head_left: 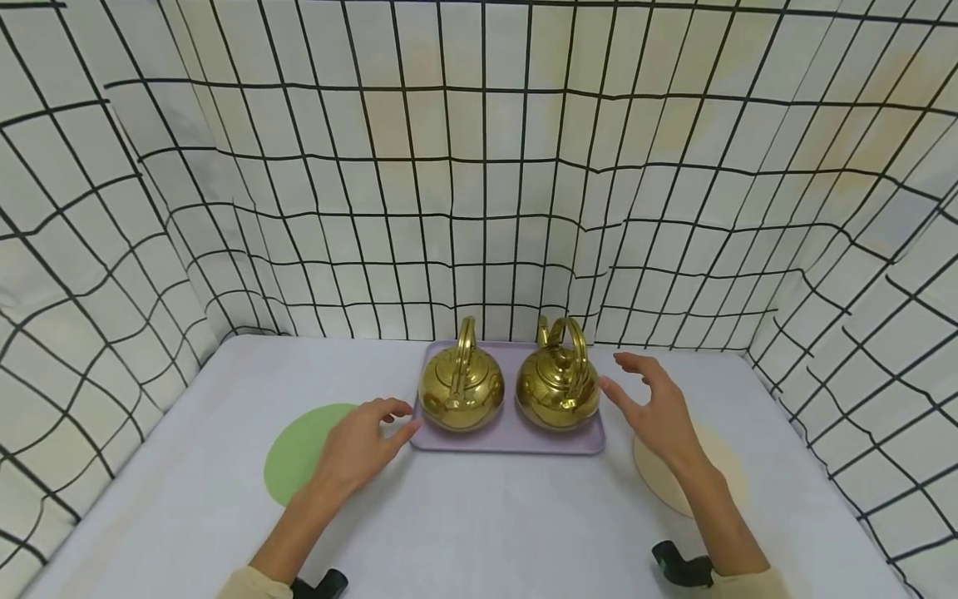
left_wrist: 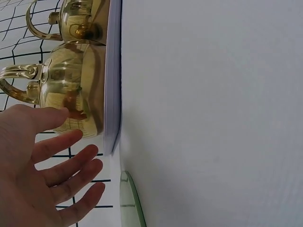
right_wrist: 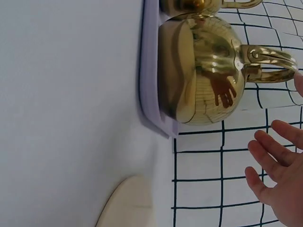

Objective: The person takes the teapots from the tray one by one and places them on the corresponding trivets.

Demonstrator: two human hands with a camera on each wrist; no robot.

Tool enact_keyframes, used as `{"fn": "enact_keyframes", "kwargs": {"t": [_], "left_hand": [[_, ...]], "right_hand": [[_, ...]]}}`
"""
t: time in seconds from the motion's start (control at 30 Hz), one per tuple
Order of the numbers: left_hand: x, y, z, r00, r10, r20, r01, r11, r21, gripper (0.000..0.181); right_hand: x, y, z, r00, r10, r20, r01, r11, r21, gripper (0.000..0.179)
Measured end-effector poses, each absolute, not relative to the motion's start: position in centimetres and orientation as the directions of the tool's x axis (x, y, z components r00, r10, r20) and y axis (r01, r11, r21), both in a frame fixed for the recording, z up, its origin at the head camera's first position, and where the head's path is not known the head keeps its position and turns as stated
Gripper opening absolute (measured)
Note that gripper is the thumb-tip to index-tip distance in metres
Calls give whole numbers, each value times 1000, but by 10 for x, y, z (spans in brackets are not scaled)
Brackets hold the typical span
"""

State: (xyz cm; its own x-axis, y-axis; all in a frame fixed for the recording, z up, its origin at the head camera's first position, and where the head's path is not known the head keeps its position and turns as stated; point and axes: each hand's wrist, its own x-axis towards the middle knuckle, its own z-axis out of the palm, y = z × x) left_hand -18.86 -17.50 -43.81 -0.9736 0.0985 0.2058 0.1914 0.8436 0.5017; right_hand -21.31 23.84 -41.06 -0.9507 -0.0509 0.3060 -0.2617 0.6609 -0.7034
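Observation:
Two shiny gold kettles with arched top handles stand side by side on a lilac tray (head_left: 509, 443). My left hand (head_left: 365, 441) is at the tray's left edge, its fingers spread and loosely bent beside the left kettle (head_left: 461, 401). In the left wrist view that kettle (left_wrist: 61, 90) is nearest the thumb, with nothing held. On the other side, my right hand (head_left: 659, 412) hovers beside the right kettle (head_left: 555, 399), fingers apart and holding nothing. The right wrist view shows this kettle (right_wrist: 203, 71) mirroring the hand; part of the right hand (right_wrist: 281, 175) is cut off there.
A flat green round mat (head_left: 299, 453) lies partly beneath my left forearm's line of sight. A cream round mat (head_left: 714, 466) lies behind my right wrist. White walls with a black grid (head_left: 479, 183) bound the white table (head_left: 509, 524) at the back and sides.

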Motion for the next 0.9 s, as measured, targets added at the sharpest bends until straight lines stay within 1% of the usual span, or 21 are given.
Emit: {"fn": "enact_keyframes", "kwargs": {"t": [0.13,0.33,0.6,0.9], "left_hand": [[-189,-176,-439,-979,106,172,181,842,508,27],[-189,-177,-439,-983,115,145,174,840,513,23],[-188,-178,-440,-988,129,85,154,828,540,20],[-189,-175,-445,-989,133,71,150,819,554,19]], "right_hand": [[-215,233,-405,-935,-53,352,-308,617,-724,50],[-217,224,-397,-921,-69,382,-351,567,-745,44],[-221,215,-394,-925,-79,371,-354,531,-770,37],[-220,209,-392,-929,-97,358,-360,471,-805,34]]}}
